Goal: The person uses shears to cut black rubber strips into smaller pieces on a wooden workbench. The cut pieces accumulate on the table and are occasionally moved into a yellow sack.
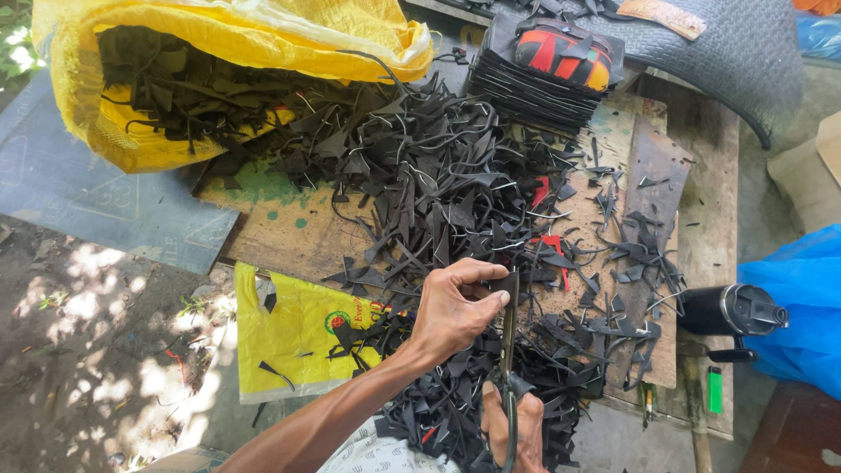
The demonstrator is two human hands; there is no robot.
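Nearest the camera, the right hand (pixel 515 427) grips the handles of dark shears (pixel 508 350), blades pointing up and away. Just above, the left hand (pixel 455 307) pinches a small black rubber piece (pixel 505 283) between thumb and fingers against the blades, over a heap of black scraps (pixel 438 175) covering the wooden board (pixel 280 228). Farther off lies a yellow sack (pixel 236 52) spilling more scraps.

Outdoor scrap-cutting workshop. Rough plywood surface (pixel 280 232) on bare, sun-dappled dirt (pixel 83 350). Black rubber offcuts (pixel 438 175) heaped across it; yellow sack (pixel 245 35) of more at 11 o'clock, stacked cut sheets (pixel 534 92) at 1 o'clock. Shears (pixel 508 350) at 6 o'clock.
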